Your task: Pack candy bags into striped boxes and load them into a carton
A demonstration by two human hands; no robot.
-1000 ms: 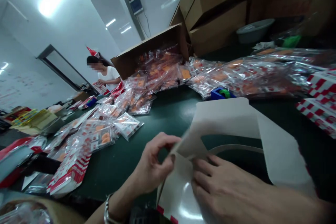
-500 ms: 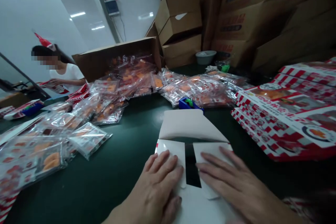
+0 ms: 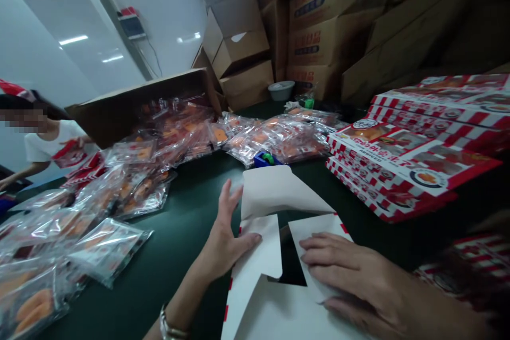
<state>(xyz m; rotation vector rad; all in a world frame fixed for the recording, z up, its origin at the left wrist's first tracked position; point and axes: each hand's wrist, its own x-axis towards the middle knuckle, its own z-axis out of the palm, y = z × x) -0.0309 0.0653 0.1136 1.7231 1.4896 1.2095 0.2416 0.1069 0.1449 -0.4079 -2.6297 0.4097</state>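
Observation:
A white cardboard box point(image 3: 261, 255) with red-checked edges lies in front of me, its white inner side up. A wide end flap point(image 3: 274, 188) stands out at its far end, and two side flaps leave a dark gap between them. My left hand point(image 3: 227, 234) is at the box's left edge, thumb over the left flap and fingers spread beyond the edge. My right hand point(image 3: 350, 271) lies over the right flap point(image 3: 311, 234), fingers stretched out and pressing on it. The near part of the box is cut off by the frame.
Printed red-and-white boxes point(image 3: 398, 154) are stacked on the right. Clear packets of orange food point(image 3: 274, 135) cover the table's back and left. A blue tape dispenser point(image 3: 266, 159) stands behind the flap. A co-worker point(image 3: 59, 141) holds red packaging at left; cartons point(image 3: 319, 32) rise behind.
My left hand has lifted off the left flap's top and shifted to the box's left edge. My right hand stays on the right flap. The view has swung to the right.

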